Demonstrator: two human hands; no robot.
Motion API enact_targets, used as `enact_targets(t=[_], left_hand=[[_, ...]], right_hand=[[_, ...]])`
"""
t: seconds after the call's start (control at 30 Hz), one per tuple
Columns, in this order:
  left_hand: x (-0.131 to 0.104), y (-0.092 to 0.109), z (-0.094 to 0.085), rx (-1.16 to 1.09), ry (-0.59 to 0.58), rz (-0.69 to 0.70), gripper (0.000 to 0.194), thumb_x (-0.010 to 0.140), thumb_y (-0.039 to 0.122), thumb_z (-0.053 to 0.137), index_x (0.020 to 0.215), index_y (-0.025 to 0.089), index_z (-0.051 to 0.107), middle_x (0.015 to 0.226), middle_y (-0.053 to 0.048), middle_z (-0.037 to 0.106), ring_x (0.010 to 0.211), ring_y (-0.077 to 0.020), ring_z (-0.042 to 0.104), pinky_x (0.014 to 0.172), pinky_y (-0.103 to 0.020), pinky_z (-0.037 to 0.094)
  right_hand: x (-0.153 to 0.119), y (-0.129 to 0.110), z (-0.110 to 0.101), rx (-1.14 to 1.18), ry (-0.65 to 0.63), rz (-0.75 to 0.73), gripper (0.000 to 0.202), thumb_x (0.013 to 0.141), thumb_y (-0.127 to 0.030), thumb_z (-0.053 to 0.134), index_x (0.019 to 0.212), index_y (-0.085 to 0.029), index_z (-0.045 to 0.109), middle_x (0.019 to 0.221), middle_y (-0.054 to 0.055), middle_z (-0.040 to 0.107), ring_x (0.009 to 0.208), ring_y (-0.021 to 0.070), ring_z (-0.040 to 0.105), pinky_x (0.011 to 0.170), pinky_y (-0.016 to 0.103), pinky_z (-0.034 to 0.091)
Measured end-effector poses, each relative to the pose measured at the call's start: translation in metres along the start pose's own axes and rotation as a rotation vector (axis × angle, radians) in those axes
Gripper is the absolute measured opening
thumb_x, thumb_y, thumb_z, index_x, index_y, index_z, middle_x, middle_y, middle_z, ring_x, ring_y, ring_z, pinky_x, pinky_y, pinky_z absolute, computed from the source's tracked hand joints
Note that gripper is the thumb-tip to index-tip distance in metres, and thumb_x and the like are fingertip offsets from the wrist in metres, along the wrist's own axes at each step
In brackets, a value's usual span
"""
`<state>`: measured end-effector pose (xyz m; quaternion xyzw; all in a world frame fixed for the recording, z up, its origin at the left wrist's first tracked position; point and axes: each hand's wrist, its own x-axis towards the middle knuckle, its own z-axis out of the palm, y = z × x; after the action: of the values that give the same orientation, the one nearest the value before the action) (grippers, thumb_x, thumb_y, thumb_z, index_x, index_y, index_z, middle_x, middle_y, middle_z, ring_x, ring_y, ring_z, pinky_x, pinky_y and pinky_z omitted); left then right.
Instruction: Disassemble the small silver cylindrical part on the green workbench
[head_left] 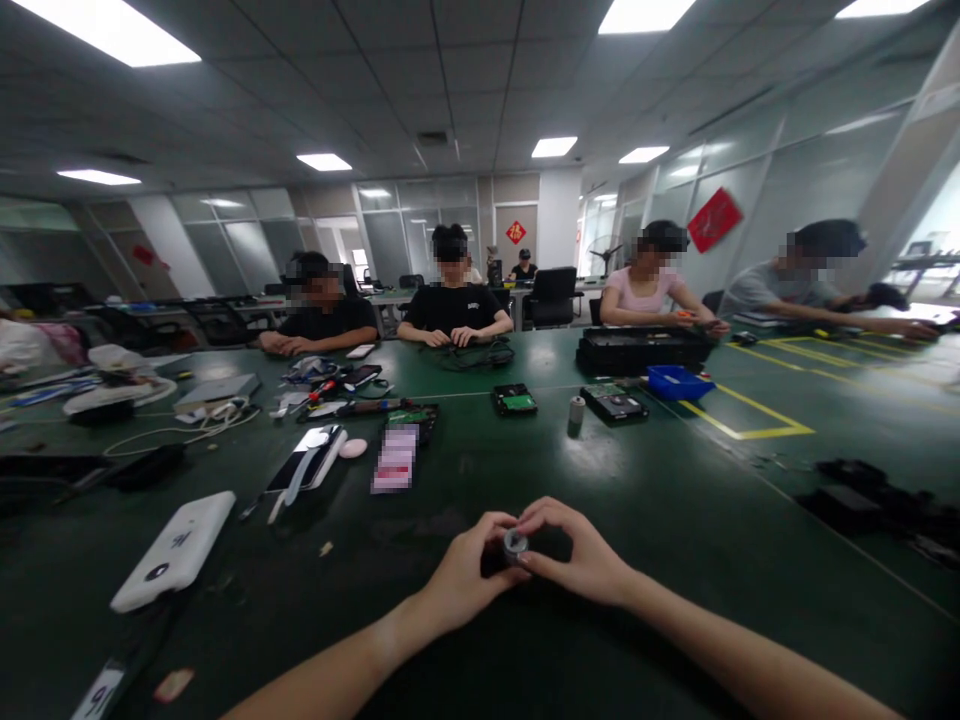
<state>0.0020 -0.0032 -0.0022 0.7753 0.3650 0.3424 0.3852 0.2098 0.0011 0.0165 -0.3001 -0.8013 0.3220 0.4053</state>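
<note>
Low over the green table, my left hand [465, 570] and my right hand [581, 555] meet around a small grey metal cylinder [515, 543]. Fingers and thumbs of both hands pinch its sides. Its round end faces me, with a dark spot at the middle; I cannot make out exactly what kind of part it is. A similar silver cylinder [576, 410] stands upright farther away. Beside that one lies a hard drive [615, 402], and a second hard drive [514, 399] with a green circuit board is to its left.
A blue tray [679, 382] and a long black device [645, 350] are at the right back. Black parts [847, 505] lie at right. At left are a phone with a pink screen [395, 458], a white power bank-like case [176, 550] and cables. Several people sit across the table.
</note>
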Motion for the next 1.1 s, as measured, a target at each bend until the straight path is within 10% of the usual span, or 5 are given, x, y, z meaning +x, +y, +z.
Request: enact_targets(t=[0.53, 0.83, 0.97, 1.1], left_hand=[[0.000, -0.003, 0.000, 0.072, 0.004, -0.041, 0.048, 0.074, 0.027, 0.075, 0.116, 0.021, 0.052, 0.103, -0.003, 0.065, 0.093, -0.0195, 0.063, 0.083, -0.032, 0.049], [0.000, -0.004, -0.002, 0.028, -0.013, -0.036, 0.050, 0.074, 0.026, 0.076, 0.118, 0.023, 0.052, 0.113, -0.004, 0.065, 0.105, -0.0201, 0.061, 0.093, -0.032, 0.047], [0.000, -0.005, -0.001, 0.023, -0.013, -0.040, 0.050, 0.074, 0.026, 0.075, 0.118, 0.023, 0.052, 0.113, -0.004, 0.065, 0.105, -0.0209, 0.062, 0.094, -0.033, 0.047], [0.000, -0.006, 0.000, 0.016, -0.004, -0.038, 0.051, 0.074, 0.026, 0.075, 0.119, 0.023, 0.052, 0.114, -0.005, 0.064, 0.106, -0.0219, 0.061, 0.094, -0.035, 0.047]], right_hand=[[0.013, 0.010, 0.001, -0.026, 0.098, 0.056, 0.018, 0.089, -0.034, 0.058, 0.094, -0.023, 0.071, 0.105, 0.007, 0.059, 0.100, 0.0191, 0.058, 0.091, 0.036, 0.047], [-0.003, 0.041, -0.046, -0.501, -0.316, 0.266, 0.024, 0.078, -0.053, 0.065, 0.099, -0.042, 0.072, 0.147, -0.003, 0.035, 0.139, 0.0378, 0.015, 0.108, 0.060, 0.011], [-0.002, 0.040, -0.043, -0.461, -0.324, 0.291, 0.052, 0.066, -0.060, 0.073, 0.114, -0.043, 0.065, 0.151, -0.001, 0.029, 0.139, 0.0387, 0.013, 0.109, 0.059, 0.011], [-0.004, 0.045, -0.040, -0.405, -0.263, 0.239, 0.030, 0.066, -0.055, 0.076, 0.091, -0.039, 0.075, 0.145, -0.001, 0.040, 0.136, 0.0392, 0.020, 0.106, 0.063, 0.014]])
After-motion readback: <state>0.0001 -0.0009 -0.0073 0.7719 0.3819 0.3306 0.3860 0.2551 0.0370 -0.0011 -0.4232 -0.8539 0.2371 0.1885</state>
